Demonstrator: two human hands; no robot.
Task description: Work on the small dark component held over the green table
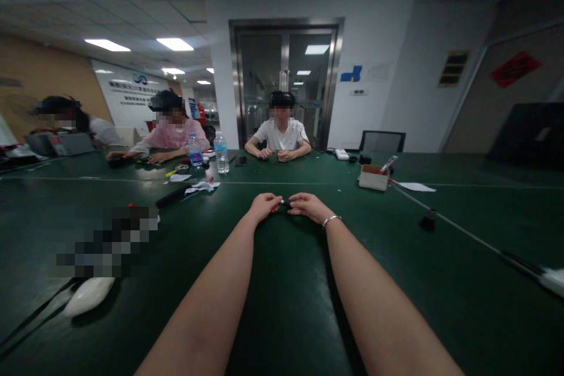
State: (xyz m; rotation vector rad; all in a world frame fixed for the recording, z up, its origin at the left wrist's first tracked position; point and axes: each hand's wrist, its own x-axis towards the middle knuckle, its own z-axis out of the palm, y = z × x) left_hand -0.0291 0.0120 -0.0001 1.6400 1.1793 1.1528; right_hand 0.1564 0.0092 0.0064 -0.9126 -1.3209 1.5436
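Both my hands meet above the green table (282, 282), arms stretched forward. Between them is a small black object with a light, shiny end (286, 203); it is too small to tell its kind. My left hand (264, 207) is closed, its fingertips pinching the light end. My right hand (311, 207), with a silver bracelet (332, 220) at the wrist, is closed on the black end. The fingers partly cover the object.
Left lie a white rounded object (90, 295) with a dark strap and crumpled paper (202, 187). Water bottles (221, 154) stand farther back. Right are a small box (373, 177), a black clip-like object (427, 220) and a cord (458, 227). Several people sit across the table.
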